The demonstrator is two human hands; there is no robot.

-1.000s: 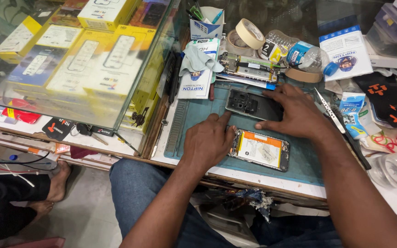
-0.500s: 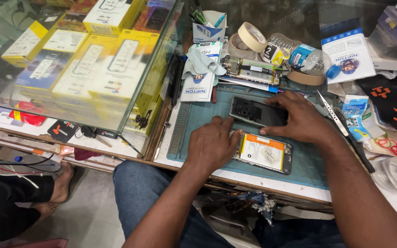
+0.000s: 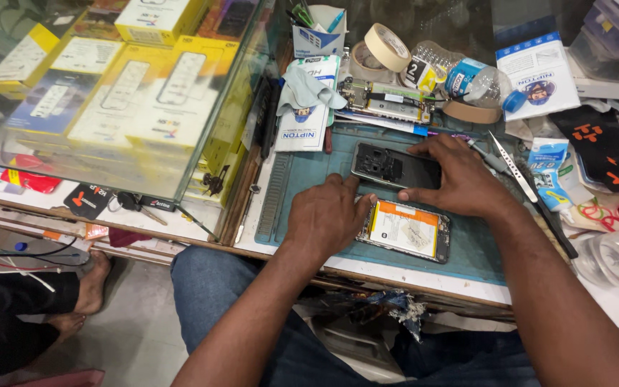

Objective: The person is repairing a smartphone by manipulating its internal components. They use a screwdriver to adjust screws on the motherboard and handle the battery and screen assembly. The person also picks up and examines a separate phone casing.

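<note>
While both hands worked over the teal repair mat (image 3: 309, 186) on the desk (image 3: 424, 276), the left hand (image 3: 326, 217) lay palm down with its fingers curled loosely, its thumb pressed on the left edge of an opened phone (image 3: 404, 231). That phone lay near the front edge of the mat, back removed, its white and orange battery facing up. Just beyond it lay the dark back cover (image 3: 394, 167) with its camera cutout at the left end. The right hand (image 3: 458, 179) rested on the cover's right end, fingers spread along the far edge and thumb at the near edge, gripping it lightly. The two hands were close but apart.

To the right of the mat lay metal tweezers (image 3: 511, 165). At the far side sat a roll of masking tape (image 3: 386, 47), a bare circuit board (image 3: 385, 100), a grey cloth (image 3: 308, 87) and a plastic bottle (image 3: 460, 77). Left of the mat stood a glass display case (image 3: 109, 93) holding yellow boxes.
</note>
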